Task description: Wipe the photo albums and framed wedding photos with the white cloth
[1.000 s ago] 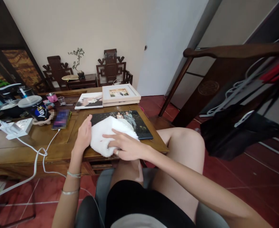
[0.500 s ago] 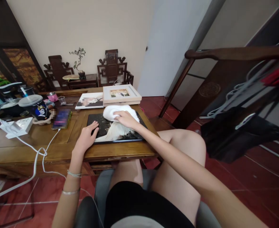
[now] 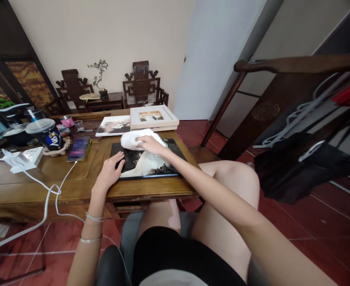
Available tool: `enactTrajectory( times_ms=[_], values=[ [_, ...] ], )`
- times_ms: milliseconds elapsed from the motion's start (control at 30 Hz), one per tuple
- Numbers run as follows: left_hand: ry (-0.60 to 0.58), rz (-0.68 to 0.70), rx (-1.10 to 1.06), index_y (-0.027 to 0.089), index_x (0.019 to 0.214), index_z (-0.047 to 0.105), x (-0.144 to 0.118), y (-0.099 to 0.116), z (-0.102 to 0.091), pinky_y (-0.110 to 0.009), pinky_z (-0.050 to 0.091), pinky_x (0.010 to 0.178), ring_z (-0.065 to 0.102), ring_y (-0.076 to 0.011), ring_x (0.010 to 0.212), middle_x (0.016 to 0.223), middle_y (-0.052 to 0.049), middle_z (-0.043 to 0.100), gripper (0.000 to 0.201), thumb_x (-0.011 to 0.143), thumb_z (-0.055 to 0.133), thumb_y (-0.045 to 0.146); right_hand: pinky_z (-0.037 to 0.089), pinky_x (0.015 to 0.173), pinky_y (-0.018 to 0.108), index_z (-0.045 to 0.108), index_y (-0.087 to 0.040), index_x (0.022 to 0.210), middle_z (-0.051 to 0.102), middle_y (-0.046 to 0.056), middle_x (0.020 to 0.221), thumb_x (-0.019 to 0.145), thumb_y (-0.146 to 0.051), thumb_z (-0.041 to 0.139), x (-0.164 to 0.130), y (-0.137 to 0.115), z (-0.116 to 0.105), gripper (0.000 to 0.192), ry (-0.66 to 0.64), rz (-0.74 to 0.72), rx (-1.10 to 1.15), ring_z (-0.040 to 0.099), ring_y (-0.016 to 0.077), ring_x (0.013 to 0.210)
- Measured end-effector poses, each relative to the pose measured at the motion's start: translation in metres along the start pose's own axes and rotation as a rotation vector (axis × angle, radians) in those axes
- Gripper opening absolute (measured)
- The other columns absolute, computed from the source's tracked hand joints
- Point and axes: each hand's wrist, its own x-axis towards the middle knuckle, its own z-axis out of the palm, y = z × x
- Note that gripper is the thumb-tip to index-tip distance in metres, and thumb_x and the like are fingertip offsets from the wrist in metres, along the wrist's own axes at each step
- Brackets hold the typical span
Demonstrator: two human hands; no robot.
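A dark-edged photo panel (image 3: pixel 151 165) with a white dress in its picture lies flat near the front edge of the wooden table. My left hand (image 3: pixel 113 169) rests on its left edge, fingers stretched out and holding nothing. Bunched under my right hand (image 3: pixel 151 144) is a fluffy white cloth (image 3: pixel 129 140), gripped by the fingers and lying on the upper part of the panel. The cloth hides part of the panel's far edge.
Behind the panel lie a white-framed picture (image 3: pixel 170 119) and a photo print (image 3: pixel 112 127). Leftward are a phone (image 3: pixel 78 149) on a cable, a lidded drink cup (image 3: pixel 48 135) and a white power strip (image 3: pixel 28 159). A wooden chair (image 3: pixel 264 107) stands at the right.
My right hand has slid the white cloth a little to the left across the panel, baring more of its right side. My left hand stays on the panel's left edge.
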Motion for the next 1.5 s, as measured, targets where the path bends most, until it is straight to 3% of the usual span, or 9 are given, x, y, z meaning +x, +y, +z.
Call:
enactTrajectory(
  times_ms=[267, 400, 567, 633, 833, 1000, 1167, 1300, 1500],
  values=[
    [0.002, -0.008, -0.005, 0.011, 0.116, 0.070, 0.000, -0.001, 0.000, -0.046, 0.044, 0.111, 0.058, -0.0266, 0.126, 0.130, -0.014, 0.065, 0.037, 0.094, 0.045, 0.028, 0.042, 0.092, 0.036, 0.065, -0.019, 0.074, 0.070, 0.005, 0.081, 0.079, -0.020, 0.043, -0.075, 0.049, -0.051, 0.022, 0.140, 0.105, -0.238, 0.061, 0.0236, 0.084],
    [0.008, 0.001, -0.004, 0.012, 0.116, 0.070, 0.001, -0.002, 0.001, -0.045, 0.044, 0.112, 0.058, -0.0263, 0.126, 0.130, -0.013, 0.065, 0.037, 0.094, 0.046, 0.028, 0.036, 0.106, 0.046, 0.057, -0.022, 0.067, 0.067, 0.001, 0.069, 0.077, -0.015, 0.041, -0.123, 0.026, -0.048, 0.020, 0.088, 0.029, -0.282, 0.062, 0.0215, 0.072],
    [0.011, 0.001, 0.001, 0.011, 0.115, 0.070, 0.001, -0.003, 0.002, -0.046, 0.044, 0.112, 0.059, -0.0268, 0.126, 0.129, -0.014, 0.065, 0.036, 0.094, 0.046, 0.028, 0.039, 0.107, 0.048, 0.059, -0.024, 0.073, 0.073, 0.004, 0.101, 0.074, -0.015, 0.045, -0.179, -0.018, -0.049, 0.017, 0.020, -0.059, -0.194, 0.062, 0.0286, 0.112],
    [0.009, 0.001, 0.002, 0.012, 0.115, 0.070, 0.001, -0.003, 0.003, -0.046, 0.044, 0.112, 0.059, -0.0269, 0.126, 0.130, -0.014, 0.065, 0.035, 0.094, 0.046, 0.028, 0.040, 0.107, 0.046, 0.061, -0.025, 0.074, 0.073, 0.003, 0.098, 0.074, -0.016, 0.046, -0.188, -0.027, -0.052, 0.017, -0.010, -0.070, -0.160, 0.063, 0.0276, 0.112],
    [0.004, -0.001, -0.004, 0.012, 0.115, 0.070, 0.001, -0.004, 0.002, -0.045, 0.043, 0.112, 0.059, -0.0264, 0.126, 0.129, -0.014, 0.066, 0.036, 0.094, 0.046, 0.028, 0.044, 0.095, 0.041, 0.054, -0.022, 0.064, 0.056, -0.002, 0.061, 0.075, -0.021, 0.044, -0.146, 0.003, -0.058, 0.015, -0.040, -0.035, -0.127, 0.055, 0.0183, 0.064],
    [0.002, -0.007, -0.004, 0.014, 0.115, 0.070, 0.001, -0.002, 0.001, -0.045, 0.044, 0.112, 0.058, -0.0254, 0.126, 0.130, -0.013, 0.065, 0.036, 0.094, 0.045, 0.029, 0.041, 0.076, 0.031, 0.055, -0.021, 0.062, 0.058, 0.001, 0.065, 0.073, -0.024, 0.043, -0.082, 0.043, -0.059, 0.016, 0.071, 0.038, -0.161, 0.053, 0.0198, 0.071],
    [0.003, -0.018, -0.018, 0.016, 0.114, 0.070, 0.001, -0.001, 0.000, -0.046, 0.043, 0.112, 0.058, -0.0256, 0.126, 0.130, -0.012, 0.066, 0.035, 0.094, 0.046, 0.030, 0.039, 0.077, 0.028, 0.065, -0.018, 0.073, 0.069, 0.005, 0.079, 0.077, -0.021, 0.043, -0.045, 0.058, -0.054, 0.022, 0.164, 0.116, -0.260, 0.057, 0.0222, 0.080],
    [-0.003, -0.022, -0.019, 0.014, 0.115, 0.070, 0.001, 0.000, -0.001, -0.046, 0.043, 0.112, 0.058, -0.0265, 0.127, 0.131, -0.012, 0.065, 0.036, 0.094, 0.046, 0.030, 0.039, 0.086, 0.032, 0.066, -0.019, 0.077, 0.070, 0.006, 0.079, 0.079, -0.018, 0.042, -0.056, 0.054, -0.048, 0.024, 0.133, 0.077, -0.315, 0.059, 0.0228, 0.080],
    [-0.006, -0.018, -0.007, 0.014, 0.115, 0.069, 0.001, 0.000, 0.000, -0.047, 0.043, 0.112, 0.058, -0.0261, 0.127, 0.131, -0.013, 0.065, 0.036, 0.094, 0.045, 0.029, 0.034, 0.105, 0.044, 0.057, -0.022, 0.068, 0.058, 0.000, 0.060, 0.075, -0.016, 0.043, -0.116, 0.027, -0.048, 0.017, 0.050, -0.026, -0.262, 0.053, 0.0200, 0.062]
  ],
)
